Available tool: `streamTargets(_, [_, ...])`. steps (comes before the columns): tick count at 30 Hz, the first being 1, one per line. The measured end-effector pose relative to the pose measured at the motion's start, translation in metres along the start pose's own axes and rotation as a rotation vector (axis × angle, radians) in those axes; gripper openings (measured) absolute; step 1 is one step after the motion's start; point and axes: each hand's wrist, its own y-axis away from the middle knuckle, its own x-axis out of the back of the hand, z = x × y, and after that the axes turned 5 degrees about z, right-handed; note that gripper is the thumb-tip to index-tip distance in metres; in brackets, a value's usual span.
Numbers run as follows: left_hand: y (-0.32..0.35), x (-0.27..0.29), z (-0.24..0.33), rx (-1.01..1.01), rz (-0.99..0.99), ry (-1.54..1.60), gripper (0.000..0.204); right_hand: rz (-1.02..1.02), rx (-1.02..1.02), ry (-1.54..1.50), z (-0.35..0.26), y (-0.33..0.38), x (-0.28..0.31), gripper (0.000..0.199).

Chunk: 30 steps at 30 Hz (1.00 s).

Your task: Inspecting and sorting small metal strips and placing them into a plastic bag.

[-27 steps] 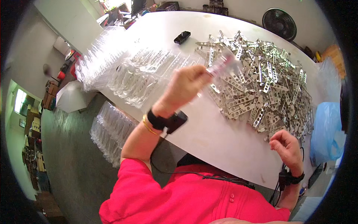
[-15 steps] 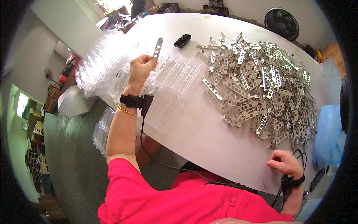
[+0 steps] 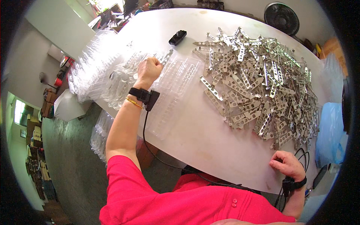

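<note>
My left hand (image 3: 149, 71) pinches one end of a perforated metal strip (image 3: 167, 57), which points up and away from the fingers. Below and beside that hand lies a clear plastic tray (image 3: 182, 77) with rows of moulded slots. A big heap of similar metal strips (image 3: 258, 88) covers the right half of the white table (image 3: 187, 135). Near the table's front right edge, my right hand (image 3: 287, 165) rests with its fingers curled in and nothing visible in them. The heap lies just beyond it, not touched.
Stacked clear plastic trays (image 3: 92, 69) stand at the table's left side, with loose clear plastic (image 3: 123, 80) beside them. A small black holder (image 3: 177, 37) lies toward the back. A black fan (image 3: 282, 19) stands beyond the table; a blue plastic bag (image 3: 330, 131) hangs at the right.
My left hand has turned and shifted slightly to the right, and the metal strip is lower and more tilted. The right hand stays in place. The view has shifted slightly.
</note>
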Motion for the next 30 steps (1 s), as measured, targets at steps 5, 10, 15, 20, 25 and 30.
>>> streamTargets(5, [-0.001,-0.01,-0.001,-0.024,-0.023,-0.152,0.018,0.016,0.042,0.003,0.006,-0.001,-0.001,0.024])
streamTargets(10, [-0.002,-0.018,0.003,0.006,-0.047,-0.278,0.02,0.018,0.008,-0.033,0.006,0.0,-0.003,0.024])
streamTargets(15, [-0.003,-0.021,0.012,0.018,-0.105,-0.309,0.022,0.033,-0.024,-0.002,0.004,0.001,-0.003,0.025])
streamTargets(20, [-0.004,-0.022,0.016,0.037,-0.154,-0.321,0.024,0.031,0.007,-0.025,0.004,0.0,-0.002,0.025])
streamTargets(25, [-0.002,-0.027,0.015,-0.007,-0.087,-0.323,0.019,0.034,-0.01,-0.017,0.004,0.001,-0.003,0.025])
streamTargets(30, [-0.005,-0.034,0.014,0.034,-0.084,-0.373,0.019,0.049,-0.019,0.031,0.001,0.002,-0.002,0.025])
